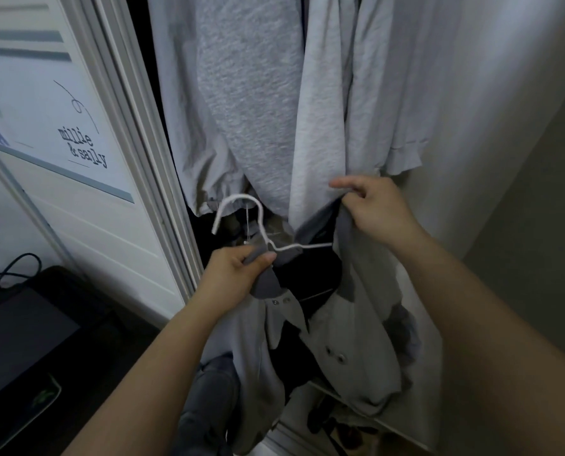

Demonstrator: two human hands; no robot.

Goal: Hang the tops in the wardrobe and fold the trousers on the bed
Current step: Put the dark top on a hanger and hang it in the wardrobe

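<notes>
At the centre of the frame the left hand is clenching its grip on the dark collar of a grey top together with the neck of a white hanger; the hanger's hook is rising above and to the left of that grip, while one white arm is running right toward the other hand. The right hand — higher and right of centre — is pinching the top's other shoulder edge, thumb pointing left; the garment is sagging below and between both grips, open at the front, its snap buttons showing, its hem dropping toward the lower centre. Behind, filling the upper middle, pale grey hanging clothes are crowding the wardrobe; the right hand is lying just against one of them. A white sliding door with a printed poster is taking the upper left; a dark bag is sitting at the lower left.
</notes>
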